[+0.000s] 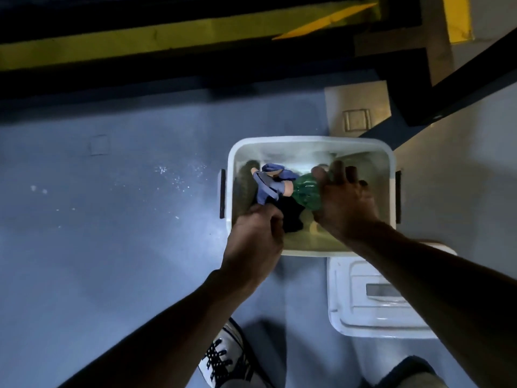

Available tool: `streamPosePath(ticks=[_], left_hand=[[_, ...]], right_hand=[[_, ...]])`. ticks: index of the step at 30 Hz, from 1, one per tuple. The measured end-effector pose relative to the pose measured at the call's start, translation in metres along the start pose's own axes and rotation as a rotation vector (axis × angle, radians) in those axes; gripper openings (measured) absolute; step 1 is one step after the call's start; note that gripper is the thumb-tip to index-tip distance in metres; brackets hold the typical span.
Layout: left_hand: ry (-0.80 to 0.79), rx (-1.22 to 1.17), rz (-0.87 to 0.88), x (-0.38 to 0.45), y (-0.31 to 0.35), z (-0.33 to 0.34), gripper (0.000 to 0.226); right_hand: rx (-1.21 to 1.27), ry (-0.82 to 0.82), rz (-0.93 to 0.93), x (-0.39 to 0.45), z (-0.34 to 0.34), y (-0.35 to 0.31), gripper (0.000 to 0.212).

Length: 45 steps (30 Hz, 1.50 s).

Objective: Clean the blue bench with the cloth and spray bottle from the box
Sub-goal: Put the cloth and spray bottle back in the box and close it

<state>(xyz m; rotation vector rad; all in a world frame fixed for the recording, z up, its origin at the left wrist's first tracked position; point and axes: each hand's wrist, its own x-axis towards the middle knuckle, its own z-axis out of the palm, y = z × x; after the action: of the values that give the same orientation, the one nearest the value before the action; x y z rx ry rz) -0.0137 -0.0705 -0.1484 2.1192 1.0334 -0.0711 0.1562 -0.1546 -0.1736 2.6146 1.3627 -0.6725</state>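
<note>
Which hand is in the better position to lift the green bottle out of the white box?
The right hand. It is already wrapped around the green bottle inside the white box, while the left hand is at the box's near-left side on the blue cloth.

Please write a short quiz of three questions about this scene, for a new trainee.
1. True or false: the white box is open.
2. Which hand is on the green bottle? A) left hand B) right hand
3. Fill in: the box lid lies on the blue ____.

Key: 1 true; 2 B; 3 surface, nearer the person than the box. The left hand's fingers pinch the blue cloth at the same time.
</note>
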Motion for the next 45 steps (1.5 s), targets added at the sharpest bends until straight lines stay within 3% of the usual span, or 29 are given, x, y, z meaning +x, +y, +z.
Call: streamPosePath(ticks=[8,10,13,17,22,27,32,35,37,40,45], left_hand=[[0.000,-0.050,-0.019,-0.003,0.003,-0.001,0.016],[0.017,-0.169,-0.021,-0.009,0.011,-0.006,0.015],[0.036,-0.266,-0.004,-0.025,0.038,-0.007,0.013],[0.031,-0.209,-0.013,-0.061,0.075,0.012,0.016],[0.023,-0.106,-0.075,-0.098,0.069,0.072,0.022],[-0.034,-0.125,-0.378,-0.103,0.053,0.129,0.024],[-0.148,-0.125,-0.553,-0.093,0.044,0.177,0.024],[-0.109,-0.172,-0.612,-0.092,0.045,0.193,0.022],[-0.092,-0.204,-0.655,-0.092,0.046,0.198,0.027],[-0.077,-0.263,-0.698,-0.094,0.053,0.193,0.034],[-0.028,-0.310,-0.722,-0.112,0.074,0.161,0.025]], right_hand=[[0.056,-0.003,-0.037,-0.011,-0.003,-0.001,0.095],[0.160,0.102,-0.081,-0.032,-0.022,0.008,0.079],[0.346,0.323,-0.072,-0.077,-0.045,0.038,0.036],[0.480,0.341,0.185,-0.141,-0.048,0.103,0.010],[0.530,0.065,0.550,-0.189,0.008,0.177,0.017],[0.590,-0.230,0.749,-0.196,0.085,0.227,0.045],[0.623,-0.237,0.767,-0.190,0.141,0.243,0.059],[0.664,-0.196,0.792,-0.188,0.156,0.248,0.087],[0.677,-0.192,0.815,-0.187,0.162,0.253,0.093],[0.731,-0.223,0.859,-0.193,0.147,0.249,0.088],[0.855,-0.165,0.912,-0.217,0.084,0.234,0.064]])
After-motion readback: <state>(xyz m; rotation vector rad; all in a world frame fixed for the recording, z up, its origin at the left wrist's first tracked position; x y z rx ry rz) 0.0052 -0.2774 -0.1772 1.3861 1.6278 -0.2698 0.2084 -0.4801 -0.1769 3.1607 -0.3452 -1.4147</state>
